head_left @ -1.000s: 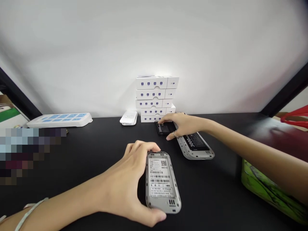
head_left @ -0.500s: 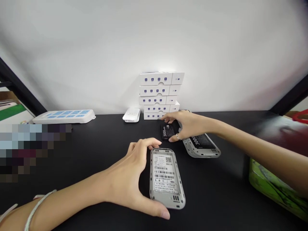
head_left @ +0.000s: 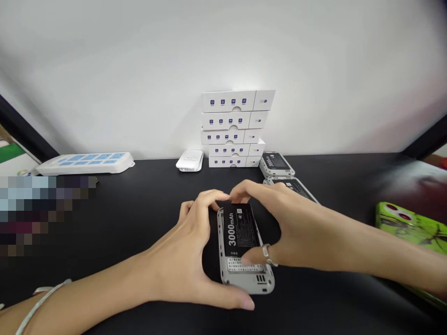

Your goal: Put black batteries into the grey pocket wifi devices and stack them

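Observation:
A black battery (head_left: 240,228) marked 3000mAh is over the open bay of a grey-white device shell (head_left: 244,281). My right hand (head_left: 275,218), with a ring on the thumb, grips the battery between thumb and fingers at its far and near ends. Whether the battery touches the bay floor I cannot tell. Around the shell's left side my left hand (head_left: 195,251) is spread, thumb by the near edge and fingers by the far left corner. Part of the label inside the bay shows below the battery.
Two shells with batteries, a farther device (head_left: 277,164) and a nearer device (head_left: 296,187), lie at the back right. White boxes (head_left: 228,121) are stacked by the wall. Left of them sit white covers (head_left: 189,160) and a power strip (head_left: 87,163). A green phone case (head_left: 412,225) lies right.
My right hand has brought the battery from beside the back-right devices toward me, over the label of the near shell. My left hand stays around that shell.

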The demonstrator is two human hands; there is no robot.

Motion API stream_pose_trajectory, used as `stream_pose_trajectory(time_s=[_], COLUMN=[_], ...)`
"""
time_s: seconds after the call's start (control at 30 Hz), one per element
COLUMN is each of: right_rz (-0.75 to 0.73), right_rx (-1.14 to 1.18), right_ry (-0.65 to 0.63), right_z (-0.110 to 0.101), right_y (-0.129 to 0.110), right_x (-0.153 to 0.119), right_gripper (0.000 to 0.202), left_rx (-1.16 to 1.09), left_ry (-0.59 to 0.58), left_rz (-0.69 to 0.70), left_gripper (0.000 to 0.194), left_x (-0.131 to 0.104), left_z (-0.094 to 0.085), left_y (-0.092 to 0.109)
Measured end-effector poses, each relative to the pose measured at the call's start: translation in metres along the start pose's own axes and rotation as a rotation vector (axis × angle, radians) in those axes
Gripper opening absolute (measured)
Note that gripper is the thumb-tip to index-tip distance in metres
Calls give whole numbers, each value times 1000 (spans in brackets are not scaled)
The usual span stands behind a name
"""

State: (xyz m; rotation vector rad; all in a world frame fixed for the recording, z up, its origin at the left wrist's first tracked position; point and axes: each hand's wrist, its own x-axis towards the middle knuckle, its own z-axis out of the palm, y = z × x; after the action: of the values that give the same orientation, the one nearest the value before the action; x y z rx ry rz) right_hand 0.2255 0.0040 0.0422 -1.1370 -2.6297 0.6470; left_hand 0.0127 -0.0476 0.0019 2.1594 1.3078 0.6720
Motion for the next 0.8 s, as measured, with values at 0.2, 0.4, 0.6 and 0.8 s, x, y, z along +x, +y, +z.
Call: stream_pose_trajectory(time_s=[0.2, 0.4, 0.6, 0.8], right_rz=[-43, -166, -179, -184], right_rx=[-47, -125, -145, -107], right_ry=[0, -88, -108, -132], right_z=[0, 2, 9, -28], right_y=[6, 2, -4, 1], right_x=[-6, -14, -11, -5], right_gripper=[59, 91, 107, 88], left_rx=[-9, 11, -19, -96], left_ry=[0, -12, 33, 14], left_rz=[-42, -22, -17, -6], left_gripper=[110, 112, 119, 96], left_x=[-2, -1, -2, -3], left_z=[2, 2, 2, 1], left_y=[-1, -3, -6, -6])
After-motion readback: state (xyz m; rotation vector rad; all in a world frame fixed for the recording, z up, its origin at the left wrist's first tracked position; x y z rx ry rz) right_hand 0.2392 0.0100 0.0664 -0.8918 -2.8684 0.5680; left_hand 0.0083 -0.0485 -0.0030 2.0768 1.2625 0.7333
